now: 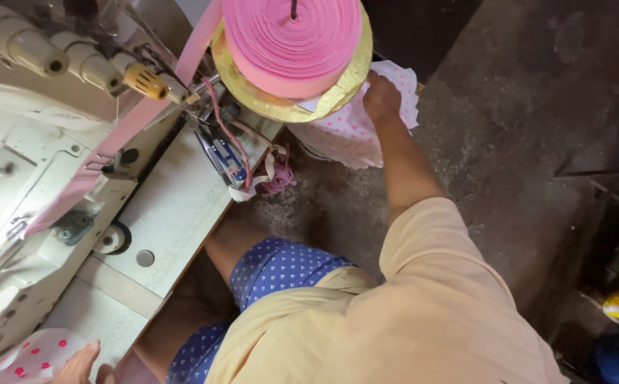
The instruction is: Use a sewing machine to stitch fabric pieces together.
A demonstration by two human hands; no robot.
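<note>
- Sewing machine [46,178] occupies the left; pink tape [121,135] runs across it.
- Pink tape roll [292,43] sits above on a gold disc [281,107].
- Dotted white fabric pile [352,128] lies right of the machine; right hand [382,96] clamped on it.
- Left hand [78,364] rests on flowered fabric [36,355]; grip indeterminate.

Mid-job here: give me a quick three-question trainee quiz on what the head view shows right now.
1. True or false: the right hand reaches to the pink-dotted white fabric beside the machine.
2. What colour is the tape roll on the gold disc? A green, B pink, C black.
3. Which hand lies at the bottom edge on flower-print fabric?

Key: 1 true. 2 B. 3 The left hand.
</note>
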